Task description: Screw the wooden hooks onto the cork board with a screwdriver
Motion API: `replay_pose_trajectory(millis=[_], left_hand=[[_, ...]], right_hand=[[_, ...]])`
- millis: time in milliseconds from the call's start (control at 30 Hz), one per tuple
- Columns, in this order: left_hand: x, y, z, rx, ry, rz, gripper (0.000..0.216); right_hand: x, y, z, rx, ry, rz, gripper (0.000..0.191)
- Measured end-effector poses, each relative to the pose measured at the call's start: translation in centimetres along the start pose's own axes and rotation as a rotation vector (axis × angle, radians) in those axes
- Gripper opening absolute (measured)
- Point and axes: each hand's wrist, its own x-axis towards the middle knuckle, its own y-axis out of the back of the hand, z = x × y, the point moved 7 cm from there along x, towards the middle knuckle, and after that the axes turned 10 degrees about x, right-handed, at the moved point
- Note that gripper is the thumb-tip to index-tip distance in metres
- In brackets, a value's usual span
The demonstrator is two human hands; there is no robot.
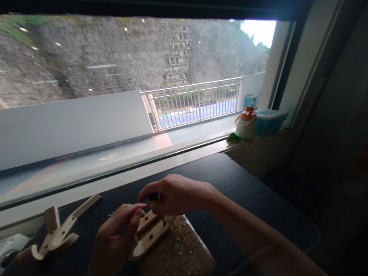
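Head view looks down on a dark worktop point(253, 199) under a wide window. Two flat wooden pieces point(152, 234) lie side by side on a brown mat point(184, 253) at the near edge, a little left of centre. The left hand point(115, 237) is curled closed on their near left end, thumb on top. The right hand point(175, 195) is closed round a dark-handled tool point(153, 197) whose thin tip stands on the pieces; it may be a screwdriver, though the fingers hide most of it.

The pieces look light, stiff and smooth, with rounded ends and small holes. I judge them likely to slide or pivot under a push from above, so a pinch across the flat faces near an end suits them best.

Another wooden assembly point(60, 230) lies to the left, apart from the mat, and a white object point(8, 247) sits at the far left edge. Open worktop stretches right and far. A jug point(246, 124) and a teal box point(270, 120) stand on the sill, well apart from the hands.
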Motion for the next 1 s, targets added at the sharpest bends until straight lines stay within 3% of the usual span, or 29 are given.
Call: replay_pose_trajectory(millis=[200,333,667,1000], left_hand=[[0.3,0.0,0.6,-0.016,-0.009,-0.021,0.018],[0.2,-0.1,0.6,-0.043,0.058,-0.045,0.022],[-0.2,-0.1,0.5,-0.116,0.174,0.023,0.019],[-0.4,-0.2,0.2,-0.116,0.184,0.023,0.02]], right_hand=[[0.0,0.5,0.6,0.017,-0.01,0.005,0.024],[0.1,0.4,0.6,-0.015,-0.01,0.017,0.023],[0.0,-0.2,-0.2,0.043,0.024,-0.018,0.02],[0.1,-0.1,-0.1,0.014,0.065,0.015,0.023]])
